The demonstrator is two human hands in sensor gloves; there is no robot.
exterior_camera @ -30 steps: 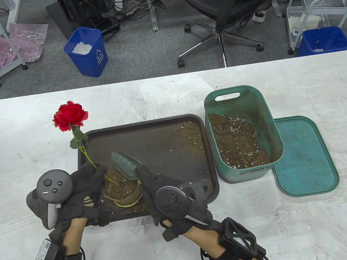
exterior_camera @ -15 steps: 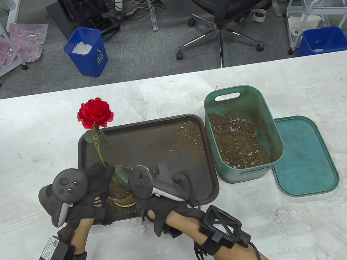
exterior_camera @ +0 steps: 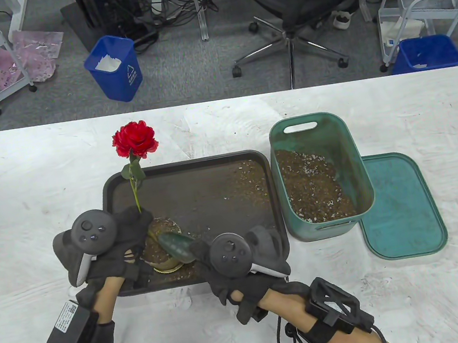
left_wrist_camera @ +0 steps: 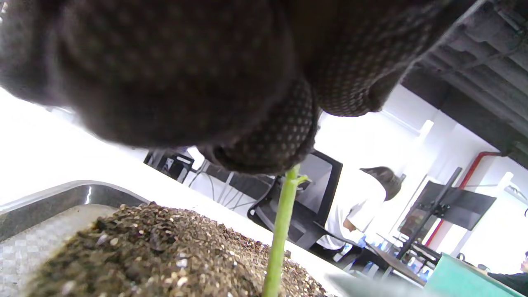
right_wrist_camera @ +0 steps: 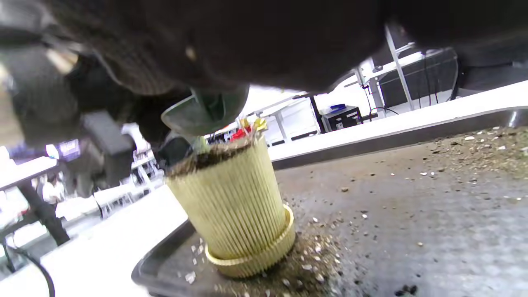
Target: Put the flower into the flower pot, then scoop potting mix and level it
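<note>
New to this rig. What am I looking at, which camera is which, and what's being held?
No robot: a person's gloved hands, each with a tracker strapped on its back. One camera looks down at the table; one sits on each wrist. The left hand pinches the flower by its stem, upright in the yellow flower pot of potting mix. The right hand holds a green trowel over the pot. The pot stands on a dark tray; beside it are a green bin of mix and its lid.
</note>
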